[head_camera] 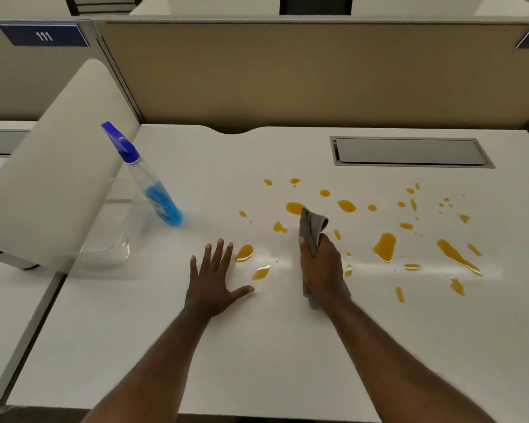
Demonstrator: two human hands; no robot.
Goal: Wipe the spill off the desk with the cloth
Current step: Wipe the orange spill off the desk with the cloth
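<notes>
White desk point(257, 355) surface fills the near view, and your two bare forearms reach over it from the bottom edge, where they are cut off. Your left hand point(215, 280) lies flat and released, fingers spread, palm down on the desk. At its 2 o'clock your right hand point(321, 267) is clenched around the cloth point(311, 228), a grey, crumpled rag; one end sticks up past your thumb, the other trails out below your wrist. Whether the cloth touches the desk is hard to tell. Orange spill point(385, 246) lies in scattered puddles and drops around and beyond both hands, mostly toward 3 o'clock; the hand hides some of it. Farther, at 10 o'clock, a spray bottle point(153, 186) holds blue liquid beside a clear container point(110, 239), faint and hard to outline. Beyond stands a tan partition point(303, 74).
</notes>
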